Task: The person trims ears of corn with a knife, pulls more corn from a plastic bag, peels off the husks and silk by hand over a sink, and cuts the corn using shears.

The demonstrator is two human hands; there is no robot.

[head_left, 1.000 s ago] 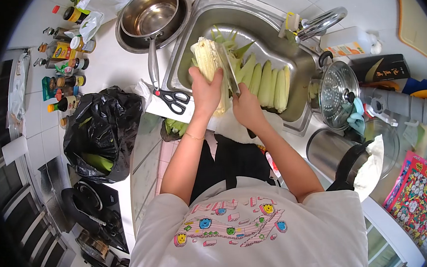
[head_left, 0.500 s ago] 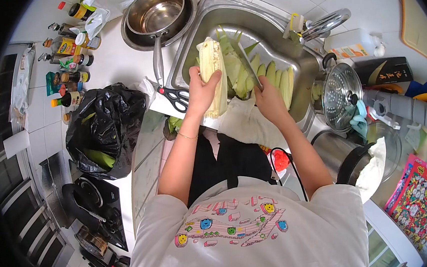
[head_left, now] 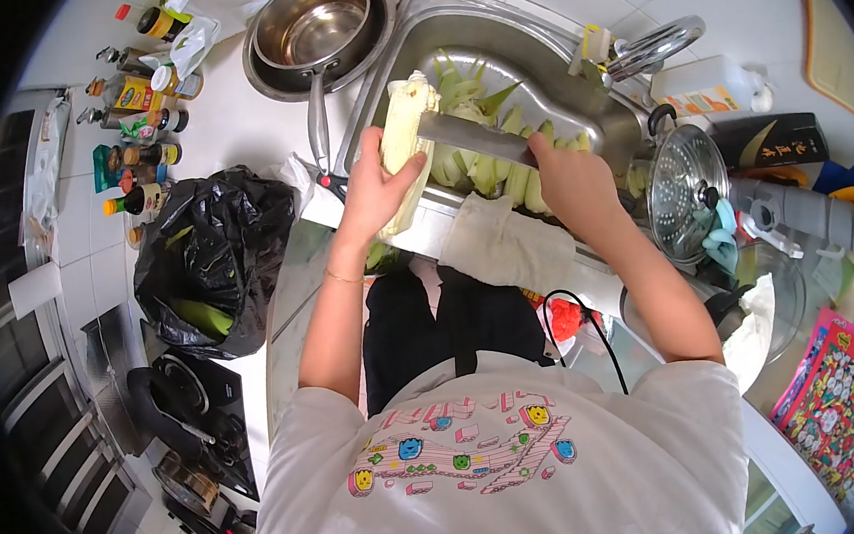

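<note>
My left hand point(head_left: 377, 193) is wrapped round an ear of corn point(head_left: 402, 138), held upright over the near left edge of the steel sink point(head_left: 360, 122). In my right hand point(head_left: 569, 180) is a knife point(head_left: 482, 136). Its wide blade points left, and the tip end meets the upper right side of the ear. Under and behind the blade, green corn husks point(head_left: 485, 174) and several more ears lie in the sink. A pale cloth point(head_left: 505, 241) hangs over the sink's front edge, below my right hand.
Left of the sink stand a steel pan point(head_left: 314, 35) and a black plastic bag point(head_left: 210, 254) with green husks inside. Bottles point(head_left: 147, 153) line the left wall. A steamer lid point(head_left: 687, 191) and the faucet point(head_left: 656, 48) are on the right.
The knife has swung from pointing up and away to lying nearly level, its blade now against the ear. My right hand rose to the right; the ear shifted slightly left.
</note>
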